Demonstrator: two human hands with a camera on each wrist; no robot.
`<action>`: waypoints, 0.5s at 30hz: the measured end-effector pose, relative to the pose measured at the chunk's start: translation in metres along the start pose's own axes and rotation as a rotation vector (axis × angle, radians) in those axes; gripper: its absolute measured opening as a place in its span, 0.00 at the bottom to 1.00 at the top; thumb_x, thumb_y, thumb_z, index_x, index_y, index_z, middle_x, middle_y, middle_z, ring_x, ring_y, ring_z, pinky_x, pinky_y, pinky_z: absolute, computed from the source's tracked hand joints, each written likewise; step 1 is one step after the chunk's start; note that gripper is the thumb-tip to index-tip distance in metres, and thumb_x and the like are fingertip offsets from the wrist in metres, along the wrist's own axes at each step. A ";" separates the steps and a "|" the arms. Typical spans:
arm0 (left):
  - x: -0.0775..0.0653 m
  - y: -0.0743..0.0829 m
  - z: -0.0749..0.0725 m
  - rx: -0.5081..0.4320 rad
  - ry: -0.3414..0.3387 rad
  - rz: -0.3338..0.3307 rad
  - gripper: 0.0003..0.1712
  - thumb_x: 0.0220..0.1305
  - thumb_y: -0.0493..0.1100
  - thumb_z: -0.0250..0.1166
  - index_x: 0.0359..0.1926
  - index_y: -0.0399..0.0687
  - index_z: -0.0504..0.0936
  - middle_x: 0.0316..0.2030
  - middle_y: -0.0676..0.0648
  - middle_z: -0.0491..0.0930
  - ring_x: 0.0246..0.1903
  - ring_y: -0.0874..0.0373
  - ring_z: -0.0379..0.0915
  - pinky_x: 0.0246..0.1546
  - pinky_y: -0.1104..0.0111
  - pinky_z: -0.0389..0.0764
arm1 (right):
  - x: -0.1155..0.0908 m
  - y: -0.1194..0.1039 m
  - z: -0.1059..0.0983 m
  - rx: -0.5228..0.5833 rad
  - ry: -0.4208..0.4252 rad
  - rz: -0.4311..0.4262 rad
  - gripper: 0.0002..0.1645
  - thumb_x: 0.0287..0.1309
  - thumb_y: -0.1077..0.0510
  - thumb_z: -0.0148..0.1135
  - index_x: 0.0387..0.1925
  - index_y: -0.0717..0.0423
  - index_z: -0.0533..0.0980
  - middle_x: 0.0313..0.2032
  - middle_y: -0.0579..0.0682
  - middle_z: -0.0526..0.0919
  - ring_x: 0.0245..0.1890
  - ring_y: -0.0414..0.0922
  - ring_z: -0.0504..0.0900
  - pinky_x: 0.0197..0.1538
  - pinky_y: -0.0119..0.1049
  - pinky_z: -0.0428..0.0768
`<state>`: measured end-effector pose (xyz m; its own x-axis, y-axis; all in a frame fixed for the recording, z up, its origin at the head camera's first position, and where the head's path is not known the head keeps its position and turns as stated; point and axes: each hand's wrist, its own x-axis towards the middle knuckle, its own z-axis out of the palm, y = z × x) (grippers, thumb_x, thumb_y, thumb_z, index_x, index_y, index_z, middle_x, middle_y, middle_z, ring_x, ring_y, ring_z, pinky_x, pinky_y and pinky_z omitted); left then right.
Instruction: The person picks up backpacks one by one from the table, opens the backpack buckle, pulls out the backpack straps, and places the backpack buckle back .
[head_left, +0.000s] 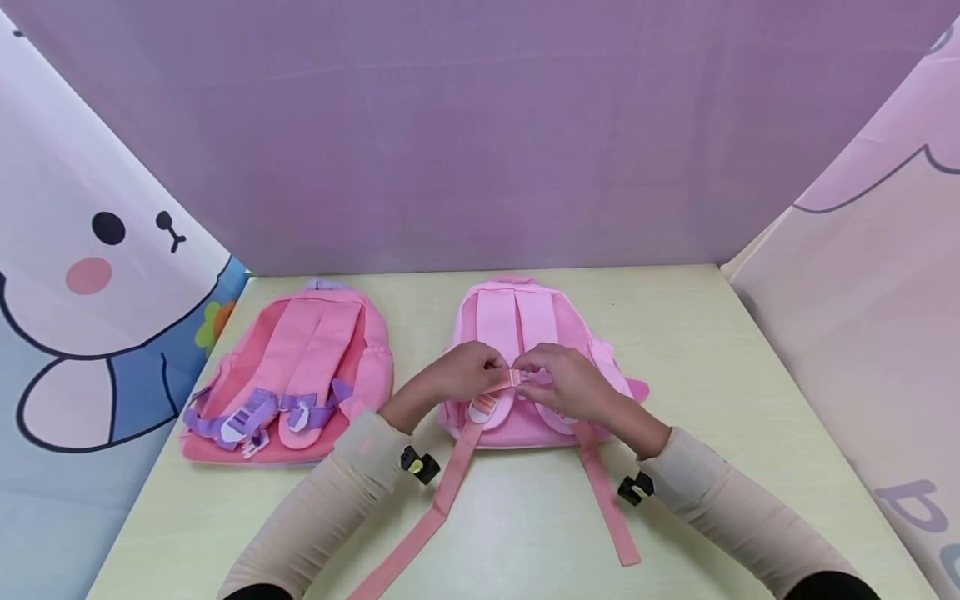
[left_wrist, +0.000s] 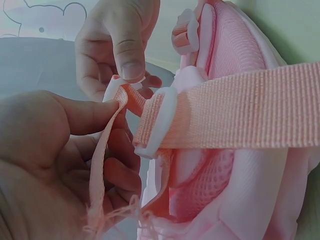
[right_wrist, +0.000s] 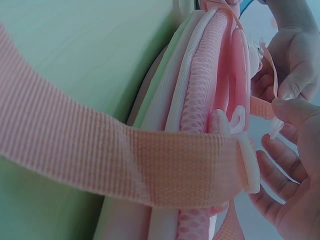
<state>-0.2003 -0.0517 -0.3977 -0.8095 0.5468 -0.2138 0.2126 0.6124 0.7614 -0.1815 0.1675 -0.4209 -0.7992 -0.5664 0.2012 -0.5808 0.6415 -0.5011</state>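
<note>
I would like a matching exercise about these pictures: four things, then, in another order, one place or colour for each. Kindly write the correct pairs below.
1. Purple-strapped backpack
2. Peach-strapped backpack
3. Small buckle
4. Back wall

A. Between the left grip and the right grip
B. Plain purple
C. Near the middle of the table
D. On the table's left side

Pairs: 1-D, 2-C, 3-A, 4-B

Left forearm (head_left: pixel 330 496) and right forearm (head_left: pixel 738 508) angle inward. Left hand (head_left: pixel 472 372) and right hand (head_left: pixel 566 380) near each other, fingertips facing, both pinching with thumb and finger.
</note>
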 end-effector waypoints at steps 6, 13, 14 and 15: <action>0.001 0.000 -0.001 -0.010 0.006 -0.001 0.11 0.72 0.38 0.58 0.40 0.42 0.87 0.25 0.52 0.77 0.18 0.64 0.66 0.19 0.75 0.67 | 0.001 -0.001 0.002 -0.016 0.010 0.006 0.17 0.58 0.55 0.73 0.50 0.53 0.83 0.42 0.48 0.86 0.43 0.46 0.85 0.48 0.42 0.85; 0.000 -0.002 -0.003 -0.015 -0.003 0.010 0.12 0.72 0.41 0.58 0.37 0.44 0.87 0.22 0.53 0.74 0.17 0.64 0.65 0.18 0.74 0.68 | 0.001 -0.005 0.002 -0.046 0.011 0.012 0.16 0.58 0.55 0.71 0.48 0.54 0.83 0.40 0.48 0.85 0.41 0.46 0.84 0.45 0.40 0.84; -0.001 -0.002 -0.003 -0.018 -0.007 0.004 0.12 0.72 0.41 0.58 0.37 0.44 0.87 0.21 0.53 0.74 0.17 0.64 0.65 0.18 0.74 0.68 | 0.001 -0.005 0.002 -0.055 0.012 0.009 0.16 0.58 0.55 0.71 0.47 0.54 0.82 0.40 0.48 0.85 0.41 0.46 0.84 0.45 0.40 0.84; -0.002 -0.002 -0.004 -0.022 -0.013 -0.003 0.12 0.72 0.41 0.58 0.36 0.44 0.87 0.21 0.53 0.74 0.17 0.64 0.65 0.18 0.73 0.67 | 0.001 -0.006 0.002 -0.062 0.012 0.007 0.16 0.57 0.55 0.71 0.47 0.54 0.82 0.39 0.48 0.85 0.40 0.46 0.84 0.45 0.40 0.84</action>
<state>-0.2016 -0.0560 -0.3962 -0.8031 0.5522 -0.2240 0.1978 0.6016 0.7739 -0.1785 0.1624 -0.4193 -0.8050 -0.5556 0.2080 -0.5831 0.6764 -0.4500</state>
